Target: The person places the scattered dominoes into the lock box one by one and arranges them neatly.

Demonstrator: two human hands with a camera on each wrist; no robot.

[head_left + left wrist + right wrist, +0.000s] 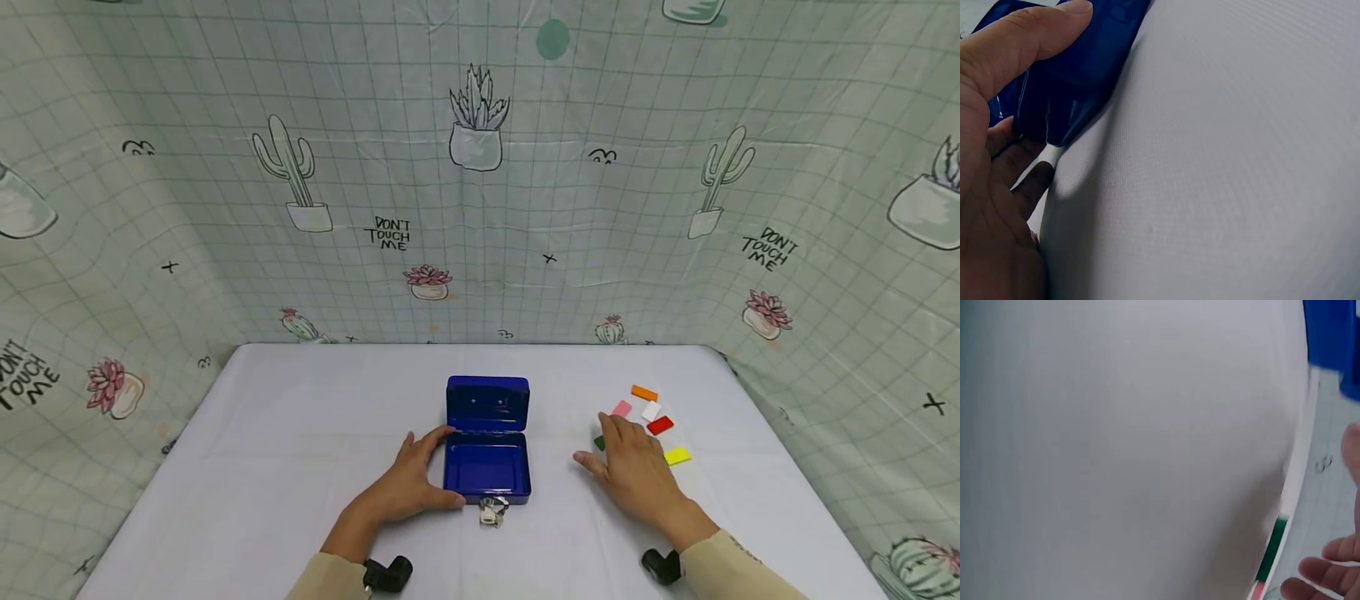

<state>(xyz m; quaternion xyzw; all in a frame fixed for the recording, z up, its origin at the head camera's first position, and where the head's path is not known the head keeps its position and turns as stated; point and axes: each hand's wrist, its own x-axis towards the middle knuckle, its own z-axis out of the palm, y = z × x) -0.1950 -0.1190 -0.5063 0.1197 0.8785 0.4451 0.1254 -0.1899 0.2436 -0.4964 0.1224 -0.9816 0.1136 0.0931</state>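
Note:
A blue metal cash box (487, 467) sits on the table with its lid (487, 403) raised. Keys on a ring (492, 512) hang at its front lock. My left hand (405, 483) holds the box by its left side, thumb at the front corner and fingers toward the hinge. In the left wrist view the thumb (1041, 31) lies against the blue metal. My right hand (637, 471), fingers spread and relaxed, is over the small flat coloured blocks at the right. A green block (599, 443) and a pink block (622, 408) lie near its fingertips, partly hidden by them.
Around the right hand lie an orange block (644, 392), a white block (651, 411), a red block (660, 426) and a yellow block (678, 456). A white cloth covers the table (330, 400). Behind it hangs a checked curtain (540, 208) printed with cacti.

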